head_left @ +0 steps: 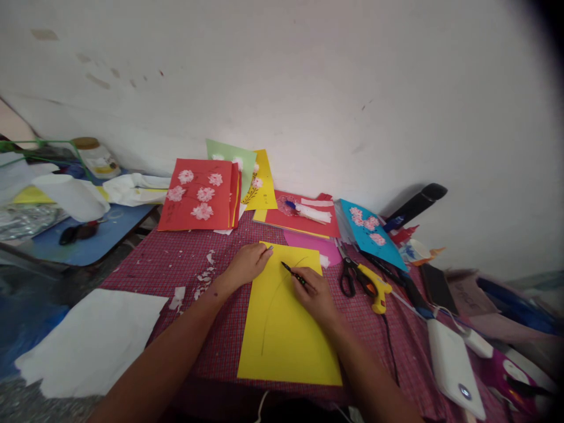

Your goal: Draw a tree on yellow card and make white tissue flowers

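Observation:
A yellow sheet of paper lies in front of me, with one long curved dark line drawn on it. My right hand grips a black pen, its tip pointing up and left over the sheet near the line. Whether the tip touches the paper I cannot tell. At the sheet's upper left edge rests my left hand, its fingers closed. Something small and greyish shows at its fingertips, too small to name.
Red cards with pink paper flowers lean on the wall, left of a blue flower card. Black-handled scissors and a yellow glue gun lie right of the sheet. A white power bank sits farther right; white paper lies left.

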Demonstrator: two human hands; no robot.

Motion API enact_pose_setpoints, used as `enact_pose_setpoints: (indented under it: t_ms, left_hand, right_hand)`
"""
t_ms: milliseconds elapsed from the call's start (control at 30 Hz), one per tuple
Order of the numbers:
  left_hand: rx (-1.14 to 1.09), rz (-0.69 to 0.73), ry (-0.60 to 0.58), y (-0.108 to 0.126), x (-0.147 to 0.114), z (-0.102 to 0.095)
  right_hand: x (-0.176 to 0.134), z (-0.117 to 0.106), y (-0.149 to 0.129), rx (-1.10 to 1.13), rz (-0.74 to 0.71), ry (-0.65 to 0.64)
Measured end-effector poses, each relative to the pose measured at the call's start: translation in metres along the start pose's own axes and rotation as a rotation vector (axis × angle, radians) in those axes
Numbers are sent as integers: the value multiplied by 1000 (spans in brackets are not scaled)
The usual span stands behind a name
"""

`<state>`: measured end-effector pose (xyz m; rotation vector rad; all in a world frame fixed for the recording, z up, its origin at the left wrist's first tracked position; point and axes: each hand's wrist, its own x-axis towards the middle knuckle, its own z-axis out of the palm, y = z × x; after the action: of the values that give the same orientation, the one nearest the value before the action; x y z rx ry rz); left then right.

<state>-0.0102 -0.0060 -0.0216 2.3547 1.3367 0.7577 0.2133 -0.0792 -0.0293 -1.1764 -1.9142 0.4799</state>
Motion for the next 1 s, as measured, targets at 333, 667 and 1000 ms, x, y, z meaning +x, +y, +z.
enact_pose_setpoints:
  t_ms: [333, 667, 1000]
  left_hand:
    - [-3, -3, 2, -1, 0, 1]
    - [25, 13, 8, 2, 0, -1]
    - [9, 10, 5, -2, 1, 1]
  right_hand:
    - [1, 0, 0, 3, 21, 25]
    - [1, 1, 4, 47, 89, 90]
    - [9, 5, 11, 192, 282, 218]
